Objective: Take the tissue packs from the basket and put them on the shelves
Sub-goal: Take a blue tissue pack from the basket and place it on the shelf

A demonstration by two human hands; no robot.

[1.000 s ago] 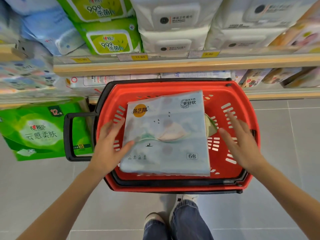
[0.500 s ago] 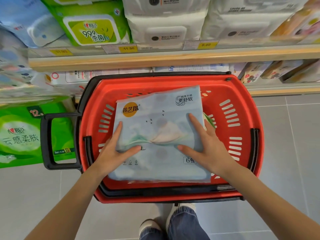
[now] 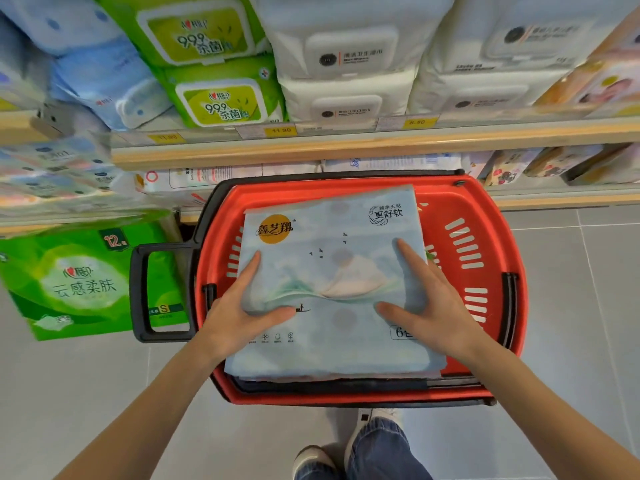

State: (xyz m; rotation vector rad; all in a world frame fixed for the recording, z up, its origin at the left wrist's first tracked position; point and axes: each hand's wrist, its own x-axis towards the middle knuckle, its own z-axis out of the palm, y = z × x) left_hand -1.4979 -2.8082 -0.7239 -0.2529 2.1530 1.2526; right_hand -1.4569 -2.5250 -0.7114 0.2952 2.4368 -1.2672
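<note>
Both left hand [image 3: 239, 317] and right hand [image 3: 433, 306] press spread fingers [image 3: 412, 261] on the "更舒软" tissue pack [image 3: 332, 237].

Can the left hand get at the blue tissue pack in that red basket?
Most likely yes. The left hand rests on the left edge of the tissue pack, nothing lies over the pack, and the basket is open on top.

Left hand [image 3: 239, 315] and right hand [image 3: 427, 306] reach forward, flat.
</note>
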